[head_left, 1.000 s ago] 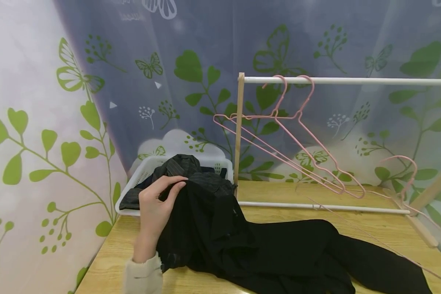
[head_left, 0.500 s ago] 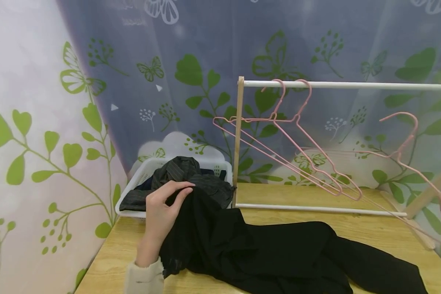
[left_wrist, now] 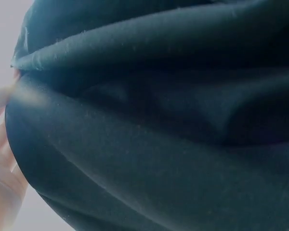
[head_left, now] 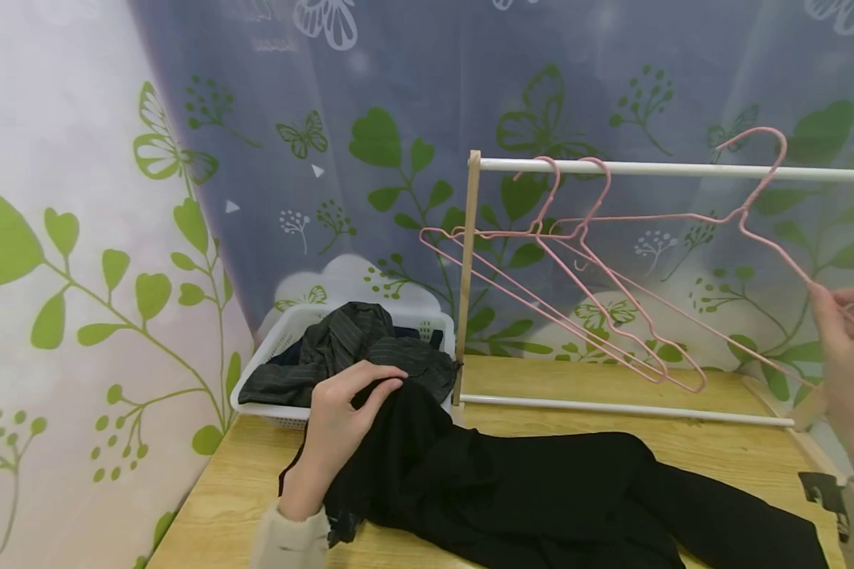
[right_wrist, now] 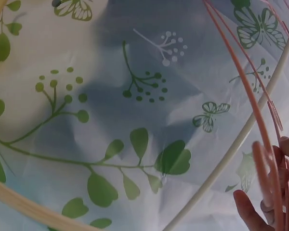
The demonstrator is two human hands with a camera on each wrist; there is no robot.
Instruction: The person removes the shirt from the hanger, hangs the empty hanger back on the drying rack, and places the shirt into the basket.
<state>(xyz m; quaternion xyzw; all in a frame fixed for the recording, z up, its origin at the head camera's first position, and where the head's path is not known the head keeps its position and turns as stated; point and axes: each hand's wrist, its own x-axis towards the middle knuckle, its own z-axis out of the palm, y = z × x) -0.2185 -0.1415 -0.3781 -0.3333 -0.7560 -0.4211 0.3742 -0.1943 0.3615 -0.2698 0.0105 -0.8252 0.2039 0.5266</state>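
My left hand [head_left: 345,423] pinches an edge of a black garment [head_left: 555,498] between thumb and fingers, lifting that part off the table. The rest sprawls to the right across the tabletop; its kind is hard to tell. Black cloth [left_wrist: 135,154] fills most of the left wrist view, with part of the hand [left_wrist: 5,187] at the left edge. On the far right, my right hand [head_left: 850,363] grips one shoulder of a pink clothes hanger [head_left: 742,213]. Its hook stands at rod height, facing left. The right wrist view shows the hanger's wire [right_wrist: 257,113] beside the fingers [right_wrist: 248,207].
Two pink hangers [head_left: 583,229] hang from the white rod [head_left: 669,168] of a wooden-ended rack [head_left: 467,276]. A lower bar [head_left: 612,407] runs near the table. At the back left, a white basket [head_left: 273,411] holds dark striped clothes [head_left: 345,344]. Patterned curtains stand behind.
My right hand has come into view from the right, raising the pink hanger from low beside the rack to rod height. My left hand has shifted slightly right, still pinching the black garment.
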